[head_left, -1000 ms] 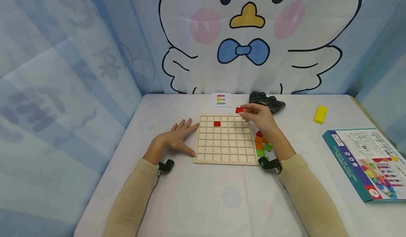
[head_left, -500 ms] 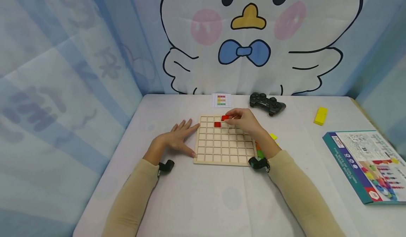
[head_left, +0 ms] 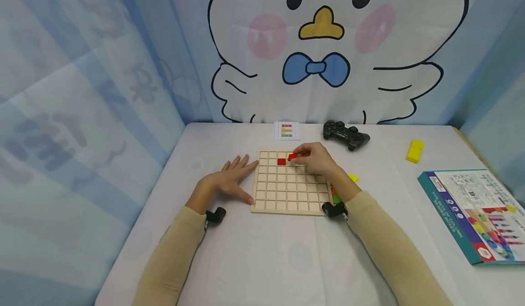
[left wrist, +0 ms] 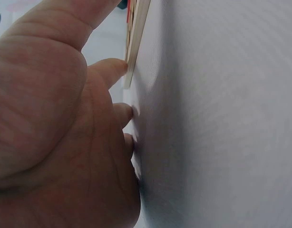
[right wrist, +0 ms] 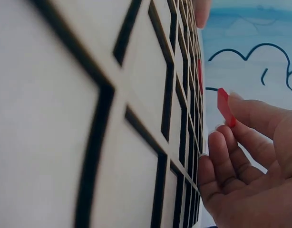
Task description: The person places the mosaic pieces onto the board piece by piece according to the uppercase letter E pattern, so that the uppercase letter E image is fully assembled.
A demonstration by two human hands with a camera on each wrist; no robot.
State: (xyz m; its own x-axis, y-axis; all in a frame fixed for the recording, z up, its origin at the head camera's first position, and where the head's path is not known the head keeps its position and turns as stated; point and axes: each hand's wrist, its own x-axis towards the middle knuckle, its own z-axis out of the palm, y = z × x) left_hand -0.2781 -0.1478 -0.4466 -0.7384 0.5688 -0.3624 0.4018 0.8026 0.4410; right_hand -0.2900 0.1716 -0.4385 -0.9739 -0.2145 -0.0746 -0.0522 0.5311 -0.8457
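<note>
My right hand (head_left: 316,157) pinches a red square tile (head_left: 292,157) between thumb and fingers over the upper part of a wooden grid board (head_left: 287,208). In the right wrist view that tile (right wrist: 225,107) is tilted and held off the board's surface. A second red tile (head_left: 281,161) lies in a cell just left of the held one. My left hand (head_left: 227,178) is spread flat on the table, with index finger and thumb touching the board's left edge. The left wrist view shows the index fingertip against the wooden rim (left wrist: 136,45).
A pattern card (head_left: 286,130) lies behind the board, with a black game controller (head_left: 346,135) to its right. Partly hidden by my right arm are yellow (head_left: 353,177), orange and green tiles. Farther right are yellow blocks (head_left: 414,150) and a teal game box (head_left: 476,215).
My right hand has carried the red tile from beyond the board's upper right to the left and lower, beside the placed red tile. The left hand stays put.
</note>
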